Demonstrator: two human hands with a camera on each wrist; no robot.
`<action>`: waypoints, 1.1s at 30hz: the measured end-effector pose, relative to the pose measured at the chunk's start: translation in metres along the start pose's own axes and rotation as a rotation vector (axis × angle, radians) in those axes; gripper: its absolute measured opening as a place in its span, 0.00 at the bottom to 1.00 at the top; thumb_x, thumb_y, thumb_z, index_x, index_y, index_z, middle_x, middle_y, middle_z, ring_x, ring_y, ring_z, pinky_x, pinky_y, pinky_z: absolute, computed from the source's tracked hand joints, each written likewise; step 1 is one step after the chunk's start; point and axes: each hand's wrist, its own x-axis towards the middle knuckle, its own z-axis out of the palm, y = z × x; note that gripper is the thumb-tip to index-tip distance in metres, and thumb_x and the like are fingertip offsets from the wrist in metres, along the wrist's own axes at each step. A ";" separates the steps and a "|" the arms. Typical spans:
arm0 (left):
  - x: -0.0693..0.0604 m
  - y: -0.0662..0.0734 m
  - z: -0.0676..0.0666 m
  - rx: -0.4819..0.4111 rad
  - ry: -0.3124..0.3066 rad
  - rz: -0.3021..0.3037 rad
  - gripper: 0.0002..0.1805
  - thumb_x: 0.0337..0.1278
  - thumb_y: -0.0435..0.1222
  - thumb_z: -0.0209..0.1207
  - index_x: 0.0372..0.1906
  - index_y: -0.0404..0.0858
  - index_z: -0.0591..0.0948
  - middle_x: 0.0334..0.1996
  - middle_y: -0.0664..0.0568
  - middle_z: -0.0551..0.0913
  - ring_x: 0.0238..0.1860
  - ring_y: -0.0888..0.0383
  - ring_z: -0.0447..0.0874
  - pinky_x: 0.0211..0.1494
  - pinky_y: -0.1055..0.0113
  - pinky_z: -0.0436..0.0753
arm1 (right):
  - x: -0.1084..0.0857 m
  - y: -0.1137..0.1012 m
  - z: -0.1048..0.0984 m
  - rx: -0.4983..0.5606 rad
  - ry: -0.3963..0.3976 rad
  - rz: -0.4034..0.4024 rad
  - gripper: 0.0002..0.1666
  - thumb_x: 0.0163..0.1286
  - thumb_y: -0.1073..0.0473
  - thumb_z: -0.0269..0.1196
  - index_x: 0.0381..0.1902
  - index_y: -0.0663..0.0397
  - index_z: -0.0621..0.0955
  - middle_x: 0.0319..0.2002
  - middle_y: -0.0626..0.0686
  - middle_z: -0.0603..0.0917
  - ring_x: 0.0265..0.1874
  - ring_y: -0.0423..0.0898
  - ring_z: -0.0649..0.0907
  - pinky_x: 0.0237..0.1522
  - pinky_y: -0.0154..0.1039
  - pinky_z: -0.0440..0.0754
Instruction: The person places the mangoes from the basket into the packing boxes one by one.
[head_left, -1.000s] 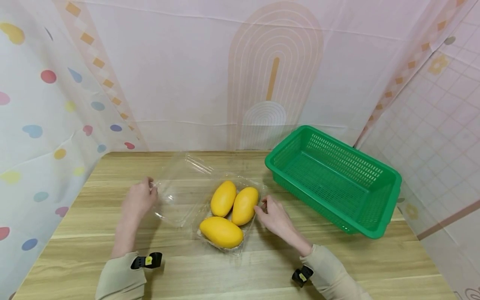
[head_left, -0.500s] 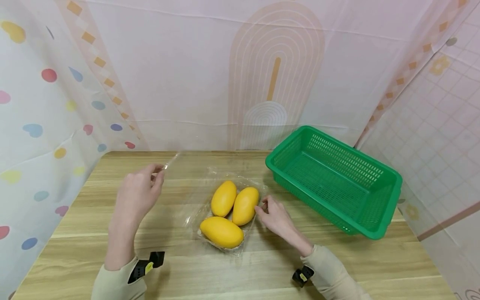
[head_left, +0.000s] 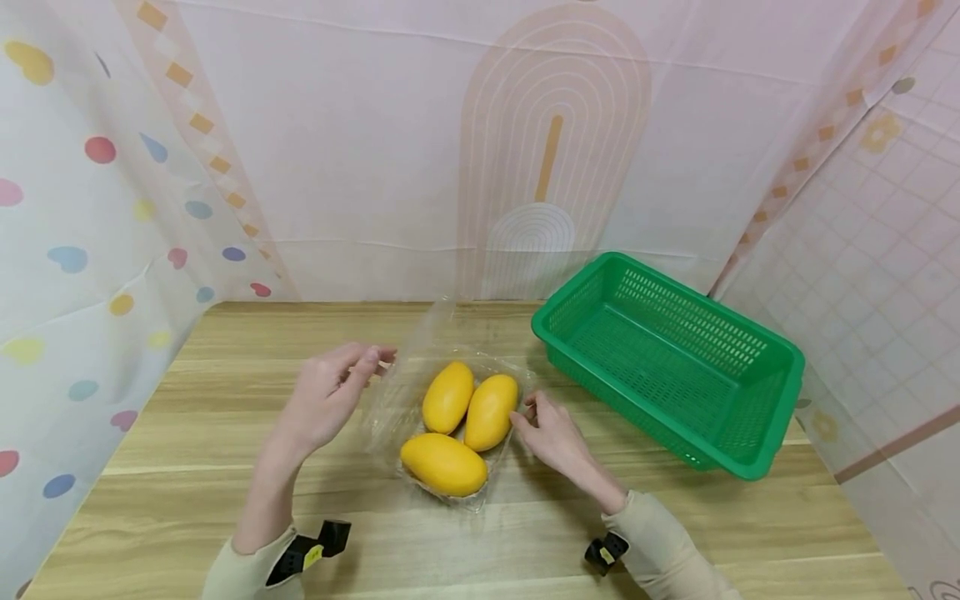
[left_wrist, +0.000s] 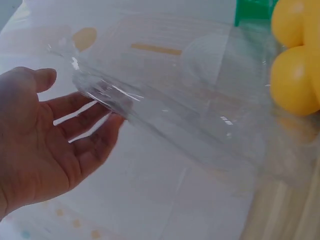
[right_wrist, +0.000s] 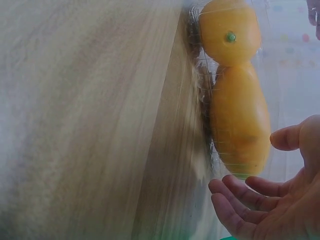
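Observation:
Three yellow mangoes (head_left: 444, 465) lie in the base of a clear plastic clamshell box (head_left: 480, 502) on the wooden table. Its hinged clear lid (left_wrist: 170, 120) stands raised and tilted on the left side. My left hand (head_left: 330, 396) touches the lid's outer side with its fingertips; in the left wrist view the thumb (left_wrist: 46, 80) is apart from it. At the box's right side is my right hand (head_left: 553, 433), its fingers loosely bent and the thumb near one mango. In the right wrist view the right fingertips (right_wrist: 227, 186) lie by the box's edge.
A green perforated plastic basket (head_left: 667, 367) stands at the back right of the wooden table (head_left: 150, 492). Patterned cloth hangs behind the table and on both sides. Each wrist carries a black strapped camera.
My left hand has lifted the lid from lying flat at the left and swung it up and rightward toward the mangoes. The right hand has stayed in place.

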 end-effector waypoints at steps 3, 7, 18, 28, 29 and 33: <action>0.001 -0.005 0.014 0.000 -0.039 0.017 0.15 0.69 0.37 0.49 0.48 0.33 0.82 0.43 0.44 0.86 0.40 0.51 0.85 0.39 0.65 0.85 | -0.001 0.000 -0.001 0.005 0.013 -0.025 0.18 0.68 0.51 0.57 0.42 0.62 0.76 0.30 0.54 0.82 0.26 0.42 0.77 0.28 0.34 0.75; 0.000 -0.009 0.033 0.048 -0.088 0.014 0.17 0.66 0.38 0.53 0.53 0.33 0.80 0.50 0.40 0.82 0.49 0.46 0.82 0.48 0.53 0.84 | 0.001 0.003 -0.001 0.023 0.017 -0.002 0.16 0.70 0.52 0.54 0.42 0.60 0.77 0.31 0.55 0.82 0.27 0.43 0.78 0.29 0.35 0.76; -0.011 -0.018 0.070 0.250 -0.225 -0.056 0.33 0.65 0.52 0.50 0.68 0.36 0.67 0.69 0.38 0.64 0.70 0.37 0.61 0.71 0.42 0.63 | 0.013 0.009 -0.007 0.069 0.085 0.086 0.19 0.75 0.51 0.47 0.44 0.59 0.79 0.28 0.54 0.81 0.31 0.46 0.79 0.39 0.43 0.79; -0.018 -0.026 0.087 0.349 -0.220 -0.016 0.38 0.61 0.56 0.53 0.66 0.33 0.67 0.70 0.36 0.61 0.71 0.36 0.58 0.73 0.44 0.60 | 0.030 0.013 -0.008 0.099 0.100 0.140 0.21 0.75 0.49 0.46 0.36 0.57 0.79 0.24 0.52 0.78 0.24 0.44 0.77 0.34 0.39 0.76; -0.018 -0.026 0.088 0.346 -0.213 -0.019 0.38 0.60 0.56 0.54 0.66 0.33 0.67 0.70 0.36 0.61 0.71 0.36 0.58 0.72 0.43 0.61 | 0.031 0.012 -0.008 0.107 0.100 0.145 0.22 0.75 0.48 0.46 0.36 0.57 0.79 0.25 0.52 0.79 0.24 0.44 0.77 0.34 0.39 0.76; -0.018 -0.026 0.091 0.335 -0.185 -0.043 0.41 0.57 0.56 0.56 0.67 0.33 0.66 0.70 0.35 0.61 0.70 0.37 0.61 0.69 0.43 0.66 | 0.037 0.010 -0.009 0.145 0.090 0.152 0.23 0.74 0.47 0.47 0.36 0.60 0.80 0.25 0.56 0.81 0.21 0.44 0.77 0.32 0.36 0.76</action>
